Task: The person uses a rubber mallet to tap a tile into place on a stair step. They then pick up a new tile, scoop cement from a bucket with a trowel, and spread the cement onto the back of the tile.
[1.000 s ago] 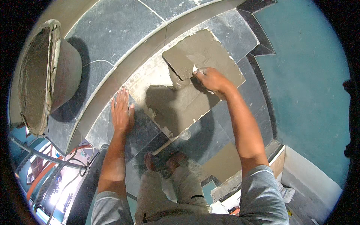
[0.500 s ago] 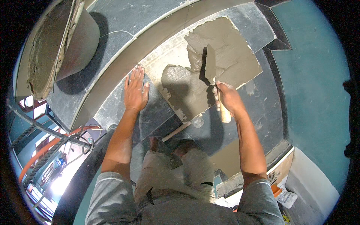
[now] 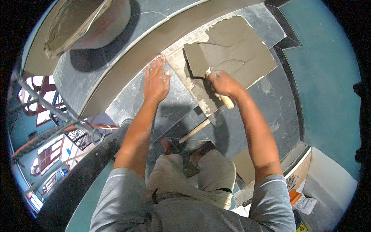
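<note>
So the person's right hand is holding a trowel by its wooden handle, grip wrapped snugly around it. The blade is sitting at the left edge of the grey mortar; can't tell if its whole face is touching. The left hand is resting palm down on a dark tile, grip spread flat. A wooden-handled tool is lying nearby, and a bucket is sitting up top.

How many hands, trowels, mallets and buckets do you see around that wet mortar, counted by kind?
Hands: 2 (left hand, right hand)
Trowel: 1
Wooden-handled mallet: 1
Bucket: 1
Total: 5
</note>
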Motion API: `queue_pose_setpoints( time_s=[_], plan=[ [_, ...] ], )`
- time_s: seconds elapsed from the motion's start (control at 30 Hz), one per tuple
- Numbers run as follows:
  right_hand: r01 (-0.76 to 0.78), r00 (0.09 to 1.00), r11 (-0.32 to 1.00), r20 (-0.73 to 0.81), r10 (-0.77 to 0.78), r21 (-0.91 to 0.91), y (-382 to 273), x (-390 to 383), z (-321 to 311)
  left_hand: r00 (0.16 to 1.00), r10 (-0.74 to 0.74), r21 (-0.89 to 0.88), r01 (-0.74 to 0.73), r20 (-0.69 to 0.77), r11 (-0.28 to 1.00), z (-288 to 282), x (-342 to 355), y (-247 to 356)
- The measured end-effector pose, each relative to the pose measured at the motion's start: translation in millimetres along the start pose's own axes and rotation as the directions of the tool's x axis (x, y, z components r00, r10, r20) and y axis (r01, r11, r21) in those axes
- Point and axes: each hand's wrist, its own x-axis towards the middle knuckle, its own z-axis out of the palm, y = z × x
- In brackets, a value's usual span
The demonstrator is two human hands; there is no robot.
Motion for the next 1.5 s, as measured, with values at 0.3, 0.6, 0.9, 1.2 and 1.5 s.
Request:
queue_pose_setpoints(
  time_s=[0.3, 0.6, 0.9, 1.2, 1.5],
  plan=[
    [0.047, 0.999, 0.961, 0.003, -0.048, -0.272, -23.0, -15.7, 44.7, 0.971, -0.094, -0.497, -0.028, -0.218, 0.867, -32.2, -86.5, 9.0],
    [0.074, 0.997, 0.992, -0.002, -0.075, -0.099, -5.8, -96.6, 28.2, 0.945, 0.327, -0.437, -0.306, -0.030, 0.846, -211.7, -263.6, 21.0],
    [0.011, 0.895, 0.893, -0.394, -0.209, -0.449, 18.0, -95.2, 56.9, 0.889, 0.096, -0.352, -0.273, -0.448, 0.895, -285.9, -295.3, 34.3],
    [0.036, 0.954, 0.797, -0.218, -0.207, -0.602, 7.7, -81.8, 48.8, 0.998, 0.053, -0.305, -0.039, 0.040, 0.952, -122.3, -203.2, 45.3],
    [0.021, 0.949, 0.789, -0.237, -0.210, -0.615, 17.5, -69.8, 45.8, 0.991, 0.133, 0.008, -0.133, 0.026, 0.991, -13.3, -50.7, 26.1]
  ],
)
